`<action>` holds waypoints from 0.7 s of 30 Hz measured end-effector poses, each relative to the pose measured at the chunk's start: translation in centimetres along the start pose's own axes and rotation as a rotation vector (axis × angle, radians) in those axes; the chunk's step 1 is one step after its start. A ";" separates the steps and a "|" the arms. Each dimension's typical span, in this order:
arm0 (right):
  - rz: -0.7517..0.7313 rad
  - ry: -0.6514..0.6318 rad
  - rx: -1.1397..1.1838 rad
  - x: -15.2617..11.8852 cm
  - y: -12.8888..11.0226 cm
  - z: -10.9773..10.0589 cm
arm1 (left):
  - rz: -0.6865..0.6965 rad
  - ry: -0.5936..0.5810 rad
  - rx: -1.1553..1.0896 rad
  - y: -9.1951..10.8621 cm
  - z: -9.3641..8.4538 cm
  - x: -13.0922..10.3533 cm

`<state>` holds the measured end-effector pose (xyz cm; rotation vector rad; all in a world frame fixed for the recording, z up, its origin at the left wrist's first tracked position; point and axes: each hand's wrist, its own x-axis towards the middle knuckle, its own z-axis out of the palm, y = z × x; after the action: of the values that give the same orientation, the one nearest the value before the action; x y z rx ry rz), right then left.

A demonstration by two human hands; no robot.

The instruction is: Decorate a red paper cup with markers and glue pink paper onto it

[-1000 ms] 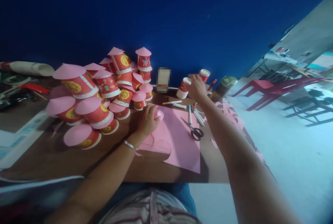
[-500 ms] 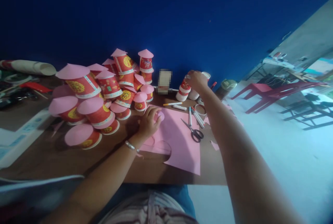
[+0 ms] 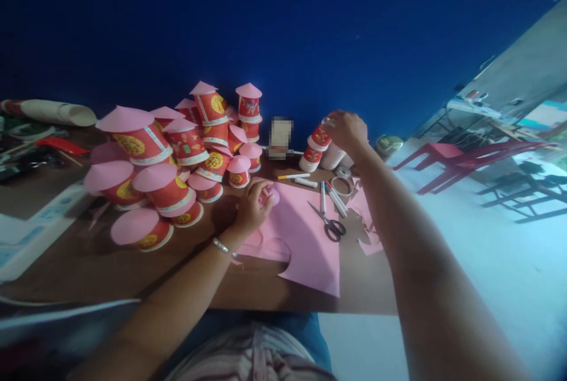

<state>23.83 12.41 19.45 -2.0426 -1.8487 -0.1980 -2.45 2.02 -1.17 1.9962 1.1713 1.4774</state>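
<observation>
My left hand (image 3: 256,207) is closed on a small pink paper disc (image 3: 275,196), with its fingers curled at the disc's edge. It rests over a large pink paper sheet (image 3: 310,233) with curved cut-outs. Farther back, my right hand (image 3: 349,131) grips the upper end of a red-and-white paper cup (image 3: 319,136); its fingertips are partly hidden. That cup leans above another red cup (image 3: 311,159), beside white cups (image 3: 332,158). Black-handled scissors (image 3: 332,227) and several markers (image 3: 336,199) lie on or along the sheet.
Many red cups with pink cone tops (image 3: 153,186) are piled on the left of the brown table (image 3: 177,274). A tape roll (image 3: 342,186) and pink scraps (image 3: 370,239) lie to the right. A blue wall (image 3: 283,32) stands behind; red chairs (image 3: 447,156) are off to the right.
My right hand has moved slightly right and up, and the upper red cup has shifted with it. More pink scraps show beside my right forearm. My left hand has hardly moved.
</observation>
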 end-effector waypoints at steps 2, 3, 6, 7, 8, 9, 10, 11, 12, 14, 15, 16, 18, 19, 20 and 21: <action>-0.043 0.062 0.074 -1.1 0.0 -0.2 | -0.068 0.005 -0.105 -0.1 0.2 0.0; -0.094 0.084 0.135 -2.1 -0.2 -0.2 | -0.111 -0.003 -0.173 -0.1 0.3 0.0; -0.228 -0.007 0.415 -5.9 -0.9 1.0 | -0.231 -0.058 -0.392 0.0 0.6 0.0; -0.265 -0.091 0.515 -7.3 -1.1 1.7 | -0.262 -0.077 -0.453 0.1 0.7 0.1; -0.310 -0.199 0.593 -8.7 -1.4 2.4 | -0.292 -0.097 -0.500 0.3 0.8 0.1; -0.327 -0.290 0.655 -9.8 -1.5 3.2 | -0.323 -0.121 -0.527 0.5 0.8 0.2; -0.325 -0.355 0.697 -10.7 -1.6 4.0 | -0.356 -0.152 -0.540 0.7 0.8 0.3; -0.306 -0.382 0.724 -11.4 -1.6 4.6 | -0.388 -0.183 -0.545 0.9 0.7 0.3; -0.281 -0.404 0.750 -11.7 -1.4 5.1 | -0.416 -0.211 -0.547 1.1 0.6 0.4; -0.226 -0.422 0.812 -11.9 -1.0 5.7 | -0.454 -0.256 -0.553 1.5 0.4 0.7; -0.209 -0.433 0.842 -11.8 -0.8 5.8 | -0.462 -0.268 -0.557 1.7 0.3 0.7; -0.199 -0.445 0.869 -11.6 -0.6 5.8 | -0.464 -0.278 -0.562 1.8 0.2 0.8; -0.187 -0.468 0.914 -11.3 -0.3 5.9 | -0.467 -0.286 -0.580 2.0 0.1 0.9; -0.176 -0.467 0.937 -11.2 -0.2 5.9 | -0.471 -0.274 -0.602 2.0 0.1 0.9; -0.157 -0.460 0.963 -11.2 -0.2 6.0 | -0.477 -0.251 -0.633 2.0 0.1 0.8; -0.134 -0.451 0.994 -11.2 -0.3 6.1 | -0.486 -0.219 -0.671 2.1 0.1 0.8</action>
<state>21.28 4.23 9.99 -1.2988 -1.7551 1.0170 -1.47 1.48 0.73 1.2675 0.8320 1.1549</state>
